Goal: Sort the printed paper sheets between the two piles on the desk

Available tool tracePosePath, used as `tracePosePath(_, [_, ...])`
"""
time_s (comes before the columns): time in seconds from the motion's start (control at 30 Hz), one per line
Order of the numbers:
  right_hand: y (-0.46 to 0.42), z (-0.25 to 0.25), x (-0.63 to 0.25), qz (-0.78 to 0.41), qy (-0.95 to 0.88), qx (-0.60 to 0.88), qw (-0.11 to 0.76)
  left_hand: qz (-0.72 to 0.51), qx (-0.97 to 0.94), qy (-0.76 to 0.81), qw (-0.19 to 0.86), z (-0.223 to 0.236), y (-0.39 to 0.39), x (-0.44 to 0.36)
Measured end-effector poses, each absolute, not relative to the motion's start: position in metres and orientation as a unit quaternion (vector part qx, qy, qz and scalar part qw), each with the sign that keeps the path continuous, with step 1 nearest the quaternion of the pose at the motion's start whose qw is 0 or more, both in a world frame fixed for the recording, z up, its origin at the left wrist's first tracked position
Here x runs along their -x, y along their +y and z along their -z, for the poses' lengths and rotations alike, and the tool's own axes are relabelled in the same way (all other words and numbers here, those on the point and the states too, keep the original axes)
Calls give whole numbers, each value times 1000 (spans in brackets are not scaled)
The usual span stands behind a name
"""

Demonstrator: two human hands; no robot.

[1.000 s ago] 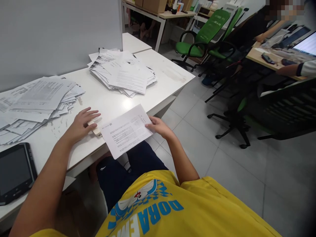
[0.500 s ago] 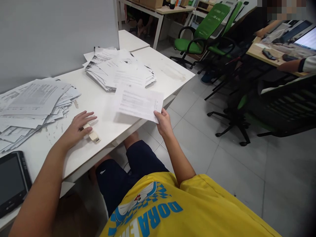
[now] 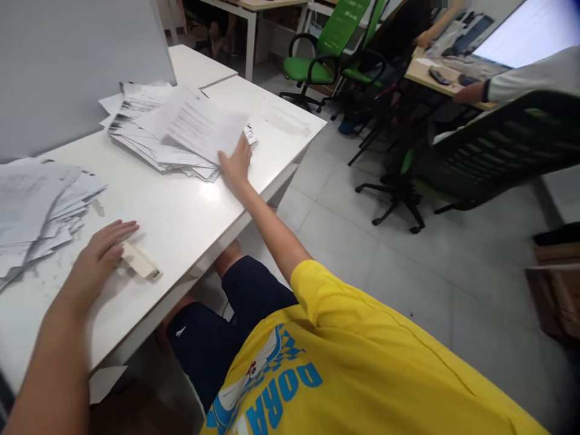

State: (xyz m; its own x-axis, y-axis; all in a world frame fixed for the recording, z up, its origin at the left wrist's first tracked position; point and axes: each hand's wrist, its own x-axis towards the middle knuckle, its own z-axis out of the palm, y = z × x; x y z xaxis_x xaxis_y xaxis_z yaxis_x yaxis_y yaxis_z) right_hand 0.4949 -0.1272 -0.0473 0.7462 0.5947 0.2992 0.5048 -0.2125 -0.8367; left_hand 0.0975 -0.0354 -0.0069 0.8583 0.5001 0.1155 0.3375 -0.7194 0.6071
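My right hand (image 3: 236, 164) grips the near right edge of a printed paper sheet (image 3: 203, 125) between thumb and fingers. The sheet lies over a messy paper stack (image 3: 136, 138) at the back of the white desk (image 3: 181, 208). On the desk's left side, my left hand (image 3: 100, 257) is open, its fingers stretched forward. Its thumb reaches the rear end of a cream-coloured stapler (image 3: 141, 261), whose front points toward the desk's near edge. Whether the palm touches the stapler is hidden.
Another stack of papers (image 3: 31, 205) spreads over the left of the desk. A grey partition (image 3: 77, 66) stands behind. To the right are green chairs (image 3: 338, 36), a black-backed chair (image 3: 493, 151), and co-workers at a wooden desk with a monitor (image 3: 521, 30).
My right hand has carried the sheet forward and left, from above the desk's front edge onto the far stack. The left hand stays by the stapler. The view has swung right.
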Motion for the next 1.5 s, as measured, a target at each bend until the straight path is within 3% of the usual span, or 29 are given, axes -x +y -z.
tracePosePath(0.17, [-126,56,-497,-52,-387,822,415,-148,-908,223,321,12,-32,-99])
tracePosePath(0.4, [-121,59,-501,-69,-449,787,417,-147,-904,234,326,10,-34,-98])
tracePosePath(0.63, [-117,63,-498,-35,-396,821,411,-184,-899,232,322,17,-34,-98])
tracePosePath(0.7, [-123,63,-489,3,-367,832,416,-257,-889,233,299,17,-38,-97])
tracePosePath(0.77, [-132,65,-482,30,-330,852,406,-309,-891,258,212,17,-38,-94])
tracePosePath(0.9, [-142,75,-487,7,-278,854,440,-312,-854,409,79,25,-20,-80])
tracePosePath(1.07, [-149,76,-487,-59,-246,857,449,-268,-797,534,83,40,-9,-67])
tracePosePath(1.5, [-160,63,-465,-82,-242,843,473,-269,-807,525,-2,28,-22,-71])
